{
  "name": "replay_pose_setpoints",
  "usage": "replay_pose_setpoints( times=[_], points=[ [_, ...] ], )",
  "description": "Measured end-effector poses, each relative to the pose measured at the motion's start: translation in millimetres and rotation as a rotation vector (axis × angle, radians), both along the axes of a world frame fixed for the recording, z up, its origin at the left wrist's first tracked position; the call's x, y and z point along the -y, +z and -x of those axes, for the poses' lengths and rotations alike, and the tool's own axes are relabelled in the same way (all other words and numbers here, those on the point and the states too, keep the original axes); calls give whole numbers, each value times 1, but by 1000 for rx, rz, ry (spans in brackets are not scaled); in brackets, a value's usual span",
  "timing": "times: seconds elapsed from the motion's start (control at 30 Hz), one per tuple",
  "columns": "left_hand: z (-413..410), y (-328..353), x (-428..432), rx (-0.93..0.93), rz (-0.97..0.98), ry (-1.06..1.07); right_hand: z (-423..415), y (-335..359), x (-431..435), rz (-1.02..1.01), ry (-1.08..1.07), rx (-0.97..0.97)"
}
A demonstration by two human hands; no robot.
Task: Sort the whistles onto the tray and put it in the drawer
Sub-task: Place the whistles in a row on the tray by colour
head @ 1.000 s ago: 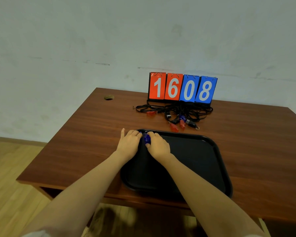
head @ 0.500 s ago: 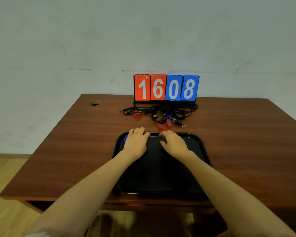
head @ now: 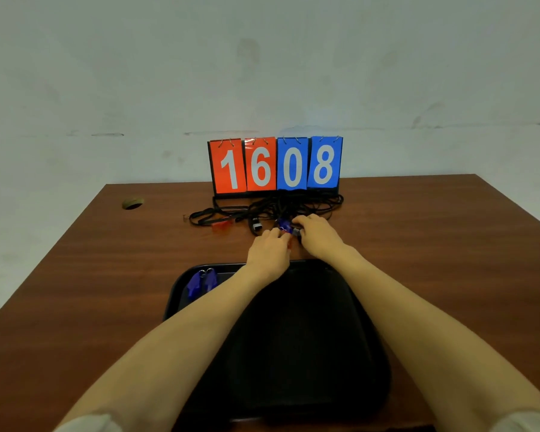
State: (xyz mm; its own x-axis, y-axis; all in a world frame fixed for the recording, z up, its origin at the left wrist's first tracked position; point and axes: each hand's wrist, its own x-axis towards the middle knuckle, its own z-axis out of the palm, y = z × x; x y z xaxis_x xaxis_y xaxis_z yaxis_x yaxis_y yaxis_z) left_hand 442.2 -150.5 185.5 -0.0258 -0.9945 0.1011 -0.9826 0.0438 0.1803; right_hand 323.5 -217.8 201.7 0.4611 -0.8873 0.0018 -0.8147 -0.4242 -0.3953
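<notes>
The forearms [head: 200, 338] cover much of the tray [head: 303, 338]. Whether the left hand [head: 268, 254] or right hand [head: 320, 238] grips the blue whistle [head: 283, 225] among the blurred cords [head: 262, 210] is unclear.

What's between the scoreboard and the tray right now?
Head view: between scoreboard and tray lies a tangle of black lanyards with whistles; left hand and right hand reach into it.

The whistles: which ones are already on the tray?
The two blue whistles in the far left corner of the tray; the others lie on the table among the black cords.
</notes>
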Motion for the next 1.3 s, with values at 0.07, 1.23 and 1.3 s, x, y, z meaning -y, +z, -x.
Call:
replay_pose_setpoints(
  times=[0.07, 1.23, 1.3],
  points=[
    [0, -7, 13, 36, -12, -10, -8, -2, 15, -22, 34, -28],
    [-8, -12, 12, 71, -88, 93, 18, -30, -31, 241, -79, 63],
    [-6, -9, 7, 44, -50, 92, 26, -31, -38, 230, -102, 47]
  ],
)
